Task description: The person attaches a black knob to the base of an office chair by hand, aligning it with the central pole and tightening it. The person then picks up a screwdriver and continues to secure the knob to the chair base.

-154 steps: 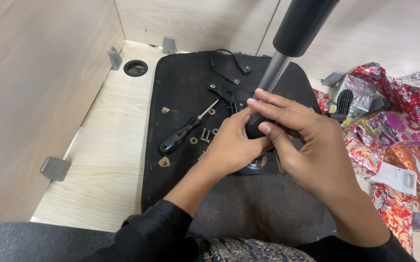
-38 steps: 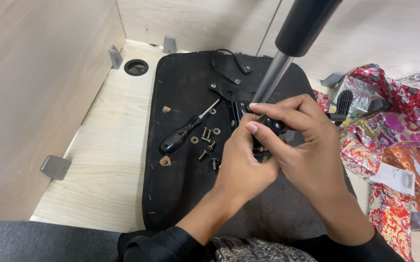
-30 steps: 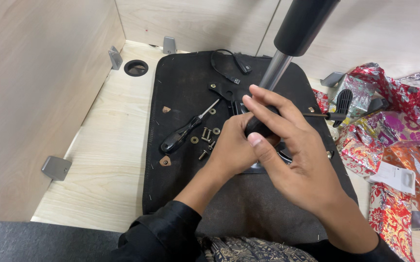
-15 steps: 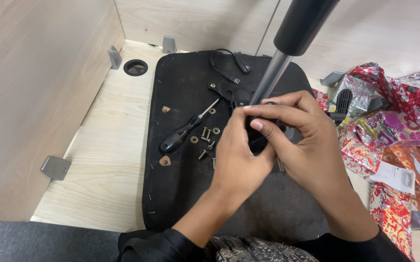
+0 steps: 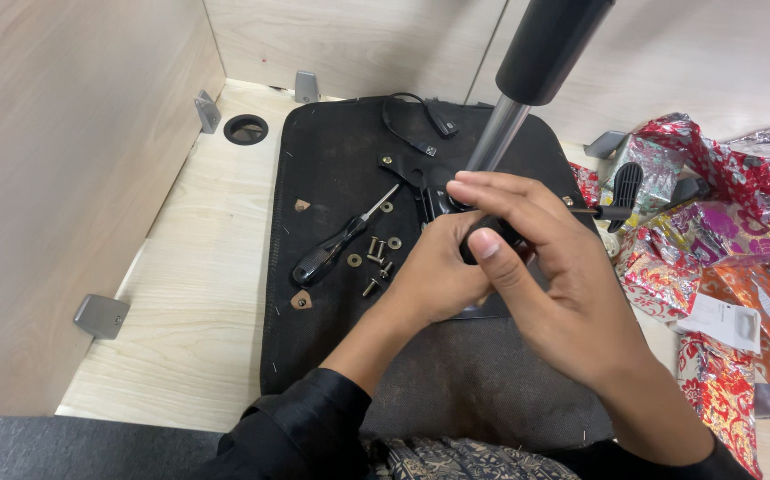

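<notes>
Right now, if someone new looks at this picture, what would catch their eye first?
First, the left hand and right hand, meeting at the base of a metal pole that rises from the black mat in the centre. Next, the bright shiny wrapping paper crumpled at the right edge. Then the black-handled screwdriver and loose screws lying on the mat left of the hands.

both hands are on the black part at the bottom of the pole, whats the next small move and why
Probably a screw: both the left hand and right hand grip the black part at the metal pole, with neither holding a fastener. Loose screws and a screwdriver lie just left on the black mat, so the left hand could reach them.
</notes>
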